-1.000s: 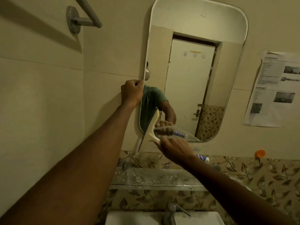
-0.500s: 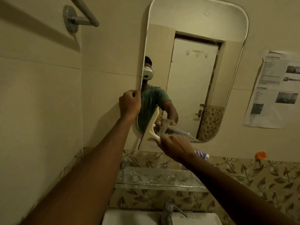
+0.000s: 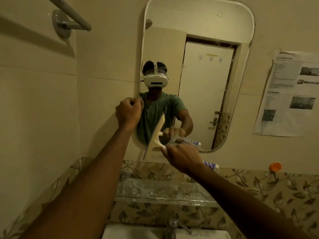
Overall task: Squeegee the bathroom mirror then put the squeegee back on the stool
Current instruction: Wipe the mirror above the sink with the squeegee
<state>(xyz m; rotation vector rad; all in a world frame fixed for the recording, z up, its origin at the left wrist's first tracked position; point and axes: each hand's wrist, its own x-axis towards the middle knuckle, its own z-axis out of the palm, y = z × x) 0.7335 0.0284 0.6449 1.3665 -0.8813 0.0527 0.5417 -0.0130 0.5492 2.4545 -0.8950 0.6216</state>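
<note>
Gripping the cream plastic squeegee (image 3: pixel 156 135) w/ my right hand (image 3: pixel 181 156), fingers curled round its handle. Its long blade is tilting steeply against the mirror (image 3: pixel 198 23) at the lower-left corner, a bit blurred. Vs half a sec ago it's sitting approx. the same spot, but more of my reflection is showing. Left hand (image 3: pixel 128 112) is clutching the mirror's left edge, fingers curled, just up-left of the blade.

Above and right of the right hand (image 3: pixel 179 156): open glass of the rounded wall mirror (image 3: pixel 207 23). To its left, the left hand (image 3: pixel 128 113) grips the mirror's edge, close beside the cream plastic squeegee (image 3: pixel 158 133). Below it a speckled glass shelf (image 3: pixel 155 190) juts out; purple-striped tube (image 3: pixel 210 164) just right.
</note>
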